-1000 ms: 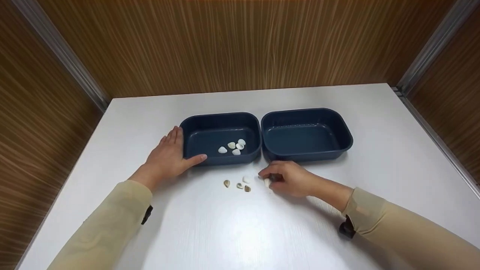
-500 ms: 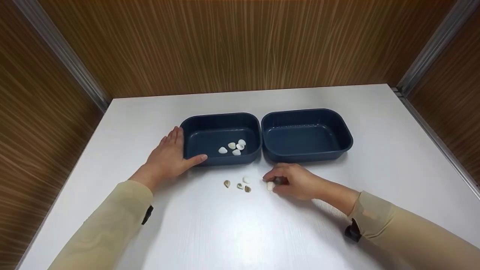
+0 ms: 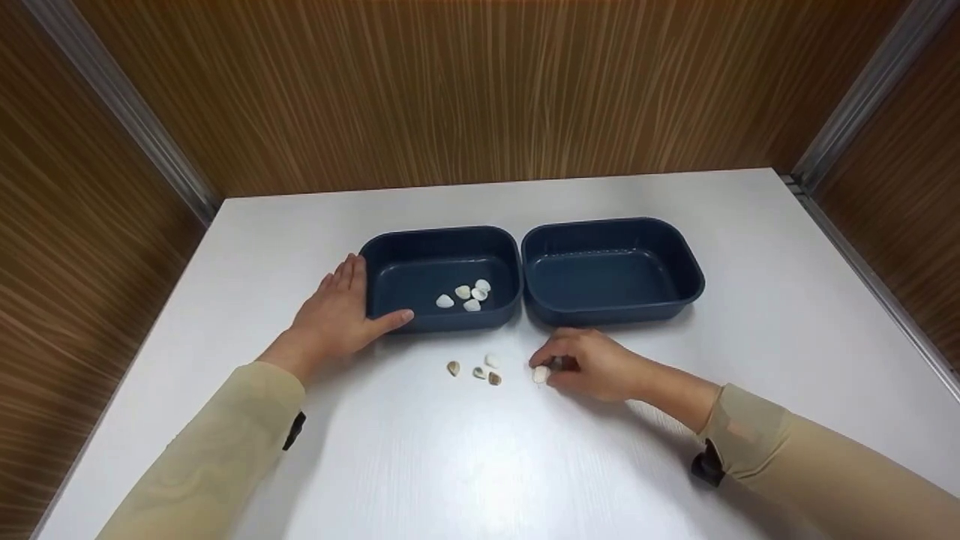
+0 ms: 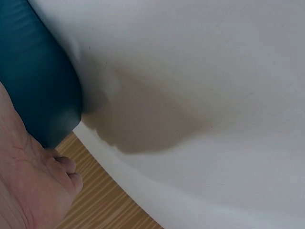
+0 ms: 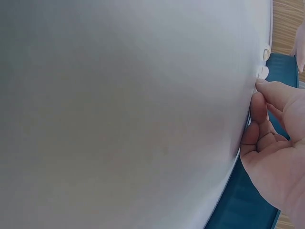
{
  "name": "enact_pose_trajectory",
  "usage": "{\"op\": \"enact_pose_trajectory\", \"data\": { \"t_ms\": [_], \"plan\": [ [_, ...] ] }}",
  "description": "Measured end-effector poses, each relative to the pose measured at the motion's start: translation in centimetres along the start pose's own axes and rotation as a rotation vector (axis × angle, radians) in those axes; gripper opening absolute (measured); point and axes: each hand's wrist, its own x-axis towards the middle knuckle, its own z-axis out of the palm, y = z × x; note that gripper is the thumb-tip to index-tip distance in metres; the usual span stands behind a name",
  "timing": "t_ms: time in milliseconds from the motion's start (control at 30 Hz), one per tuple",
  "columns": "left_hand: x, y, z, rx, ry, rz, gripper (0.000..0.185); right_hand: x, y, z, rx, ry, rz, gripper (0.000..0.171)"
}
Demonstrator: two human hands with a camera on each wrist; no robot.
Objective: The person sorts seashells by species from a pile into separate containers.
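Observation:
My left hand (image 3: 335, 315) lies along the left side of the left dark blue bin (image 3: 450, 322), fingers straight and thumb over its front rim. In the left wrist view only part of this hand (image 4: 35, 186) shows beside the bin's wall. Several white seashells (image 3: 472, 305) lie inside that bin. Before the right bin my right hand (image 3: 596, 365) pinches a white seashell (image 3: 541, 374) between thumb and fingers, at the tabletop. To its left lie a white shell (image 3: 491, 361) and three small brownish shells (image 3: 454, 368). In the right wrist view curled fingers (image 5: 259, 107) hide the held shell.
The right dark blue bin (image 3: 615, 311) stands beside the left one, their sides close together, with no shells in it. Both are on a white table (image 3: 450, 465). Wood-patterned panels (image 3: 480, 90) rise behind and at the sides.
My right hand has shifted slightly right and toward the front with the white seashell, which now shows more of its face. The left hand and both bins have stayed put.

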Motion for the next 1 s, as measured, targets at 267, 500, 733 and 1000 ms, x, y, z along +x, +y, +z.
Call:
{"op": "enact_pose_trajectory", "data": {
  "t_ms": [267, 500, 733, 1000],
  "plan": [
    [-0.12, 0.03, -0.14, -0.011, 0.008, 0.010, 0.135, -0.10, 0.01, -0.02, 0.050, -0.009, 0.020, 0.027],
    [-0.12, 0.03, -0.16, -0.014, 0.013, 0.016, 0.135, -0.05, 0.13, -0.06, 0.063, -0.013, 0.019, 0.027],
    [-0.19, 0.06, -0.16, -0.014, 0.017, 0.012, 0.134, -0.07, 0.10, -0.02, 0.063, -0.006, 0.010, 0.026],
    [-0.18, 0.07, -0.09, -0.009, 0.016, 0.018, 0.135, -0.10, 0.16, 0.05, 0.067, -0.002, 0.012, 0.025]
  ]
}}
